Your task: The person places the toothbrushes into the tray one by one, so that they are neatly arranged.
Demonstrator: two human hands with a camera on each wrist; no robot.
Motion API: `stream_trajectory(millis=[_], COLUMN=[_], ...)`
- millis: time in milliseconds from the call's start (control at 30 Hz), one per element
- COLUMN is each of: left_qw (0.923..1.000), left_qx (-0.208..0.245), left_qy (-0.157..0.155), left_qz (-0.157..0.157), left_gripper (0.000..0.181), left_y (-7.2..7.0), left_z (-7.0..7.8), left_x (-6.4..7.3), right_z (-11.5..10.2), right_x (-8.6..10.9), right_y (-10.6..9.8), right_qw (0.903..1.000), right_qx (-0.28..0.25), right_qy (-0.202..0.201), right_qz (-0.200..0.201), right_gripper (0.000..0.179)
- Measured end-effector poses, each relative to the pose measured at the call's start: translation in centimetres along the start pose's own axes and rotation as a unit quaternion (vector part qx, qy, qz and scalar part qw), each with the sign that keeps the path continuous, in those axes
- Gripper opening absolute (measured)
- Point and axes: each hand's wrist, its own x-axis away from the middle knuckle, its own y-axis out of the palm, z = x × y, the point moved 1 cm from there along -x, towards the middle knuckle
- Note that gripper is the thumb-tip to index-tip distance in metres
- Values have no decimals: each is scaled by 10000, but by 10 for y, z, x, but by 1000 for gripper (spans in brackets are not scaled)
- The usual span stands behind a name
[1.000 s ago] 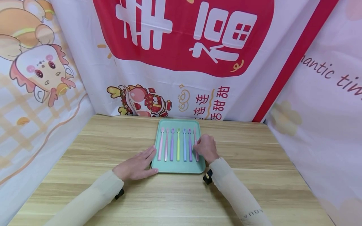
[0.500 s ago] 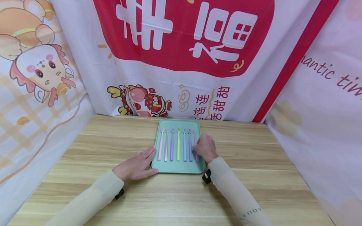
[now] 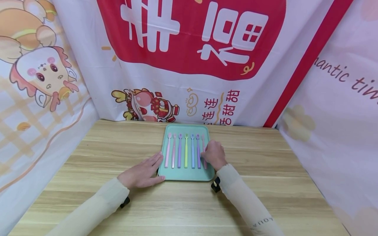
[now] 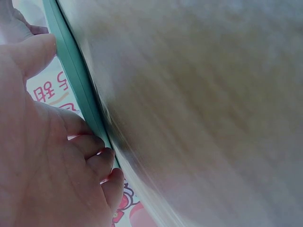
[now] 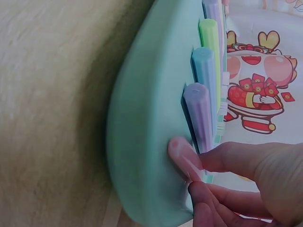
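Observation:
A pale green tray (image 3: 186,176) lies on the table with several pastel toothbrushes side by side in one row, heads toward the back. At the row's right end, my right hand (image 3: 215,154) pinches the handle of a pink toothbrush (image 5: 184,157) between thumb and fingers. Beside it lies a purple toothbrush (image 5: 198,106), then a blue one (image 5: 204,64) and a yellow-green one (image 3: 186,152). My left hand (image 3: 143,172) rests at the tray's left side, its fairly straight fingers and spread thumb touching the rim (image 4: 78,71).
The wooden table (image 3: 265,183) runs around the tray on every side. A white and red printed cloth (image 3: 189,70) hangs behind its back edge, and more printed cloths stand at the left and right. Dark wrist cameras sit under both cuffs.

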Motion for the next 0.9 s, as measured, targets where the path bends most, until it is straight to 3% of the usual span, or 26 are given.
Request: stream_trajectory(millis=[500, 667, 900], left_qw=[10000, 10000, 9999], left_qx=[-17, -56, -104], left_qy=[1, -22, -39], left_qz=[-20, -40, -22], left_gripper=[91, 91, 92], left_y=[0, 0, 0], left_z=[-1, -2, -3], left_x=[-2, -2, 1], right_z=[3, 3, 11], right_x=[-2, 0, 6], right_y=[-3, -12, -32], right_qw=[9995, 9991, 9971], right_qx=[-275, -298, -386], right_qy=[-25, -15, -549], right_qz=[-182, -299, -361], right_gripper=[14, 13, 14])
